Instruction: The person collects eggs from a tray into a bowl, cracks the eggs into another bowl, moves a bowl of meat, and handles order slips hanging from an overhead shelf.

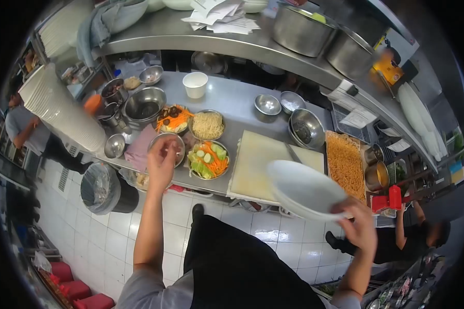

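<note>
My right hand (358,226) grips the rim of a large white bowl (307,190), which is tilted and held in the air above the front edge of a white cutting board (252,159). My left hand (161,162) is raised over a small metal bowl (178,150), its fingers bent and slightly apart with nothing visible in them. The hand hides part of that bowl. Close by stand a bowl of noodles (208,125), a bowl of lettuce, cucumber and carrot (208,159), and a bowl of shredded carrot and mushrooms (173,119). A knife (293,153) lies on the board behind the white bowl.
A tray of orange-brown crumbly food (345,165) sits right of the board. Metal bowls (307,127) and a white tub (195,85) stand behind. Stacked white containers (62,108) lean at left. A bin (108,188) is below. A co-worker (415,239) holds a red object at right.
</note>
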The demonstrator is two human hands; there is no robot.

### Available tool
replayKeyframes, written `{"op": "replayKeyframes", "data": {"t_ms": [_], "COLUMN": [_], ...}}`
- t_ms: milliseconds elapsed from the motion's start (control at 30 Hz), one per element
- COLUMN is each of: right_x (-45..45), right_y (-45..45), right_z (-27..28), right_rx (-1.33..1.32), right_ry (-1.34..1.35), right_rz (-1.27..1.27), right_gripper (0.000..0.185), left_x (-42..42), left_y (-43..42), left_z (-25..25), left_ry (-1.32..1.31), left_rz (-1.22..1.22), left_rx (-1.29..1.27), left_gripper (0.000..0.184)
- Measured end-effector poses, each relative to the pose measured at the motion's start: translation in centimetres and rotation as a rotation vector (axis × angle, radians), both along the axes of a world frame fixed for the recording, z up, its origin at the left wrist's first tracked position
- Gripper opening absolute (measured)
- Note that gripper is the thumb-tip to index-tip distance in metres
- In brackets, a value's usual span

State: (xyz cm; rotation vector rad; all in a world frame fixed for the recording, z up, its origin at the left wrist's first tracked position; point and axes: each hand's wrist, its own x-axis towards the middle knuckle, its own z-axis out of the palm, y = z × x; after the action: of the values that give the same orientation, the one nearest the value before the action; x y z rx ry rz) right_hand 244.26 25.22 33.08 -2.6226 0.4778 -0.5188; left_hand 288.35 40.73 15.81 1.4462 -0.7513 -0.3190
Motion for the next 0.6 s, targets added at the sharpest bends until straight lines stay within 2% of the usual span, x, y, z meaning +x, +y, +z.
{"op": "replayKeyframes", "data": {"t_ms": [33,67,100,133,200,233,267,367,433,467,567,600], "right_x": [2.5,5.3,8.3,11.0,16.8,19.5,22.4,30.5,34.7,36.8,40.1,40.4], "right_y": [-0.4,-1.7,-3.3,-4.7,-8.1,-9.8,-11.6,-17.2,-20.2,-22.4,-30.4,-30.4], "right_z": [-1.8,-3.5,-5.1,-6.9,-10.4,-12.1,-13.9,-18.8,-22.6,-24.9,-41.5,-42.0], "right_rx": [0.075,0.035,-0.004,-0.012,-0.064,-0.105,-0.130,-0.140,-0.191,-0.240,-0.424,-0.411], "right_ry": [0.052,0.074,0.092,0.062,-0.012,-0.055,-0.084,-0.134,-0.082,-0.015,-0.111,-0.048], "right_rz": [-0.061,-0.019,0.024,0.033,0.046,0.041,0.033,-0.003,-0.056,-0.101,-0.395,-0.433], "right_gripper": [0.016,0.017,0.017,0.017,0.018,0.018,0.019,0.018,0.019,0.020,0.026,0.026], "left_x": [1.2,2.5,3.3,4.1,6.4,7.7,9.7,15.8,19.4,21.2,24.3,25.1], "left_y": [-0.8,-1.4,-2.1,-3.0,-5.2,-6.2,-8.0,-14.3,-19.3,-21.4,-25.1,-25.7], "left_z": [-1.4,-2.1,-1.8,-1.2,0.0,0.4,-0.1,-3.6,-8.1,-8.9,-11.3,-12.1], "left_ry": [-0.099,-0.200,-0.239,-0.239,-0.444,-0.373,-0.380,-0.541,-0.632,-0.705,-0.774,-0.787], "left_rz": [0.039,0.079,0.104,0.107,0.131,0.079,0.076,0.134,0.185,0.245,0.212,0.198], "left_rx": [-0.002,-0.004,0.029,0.028,0.092,0.137,0.130,0.287,0.372,0.459,0.618,0.653], "left_gripper": [0.017,0.020,0.028,0.028,0.033,0.043,0.043,0.058,0.052,0.046,0.045,0.045]}}
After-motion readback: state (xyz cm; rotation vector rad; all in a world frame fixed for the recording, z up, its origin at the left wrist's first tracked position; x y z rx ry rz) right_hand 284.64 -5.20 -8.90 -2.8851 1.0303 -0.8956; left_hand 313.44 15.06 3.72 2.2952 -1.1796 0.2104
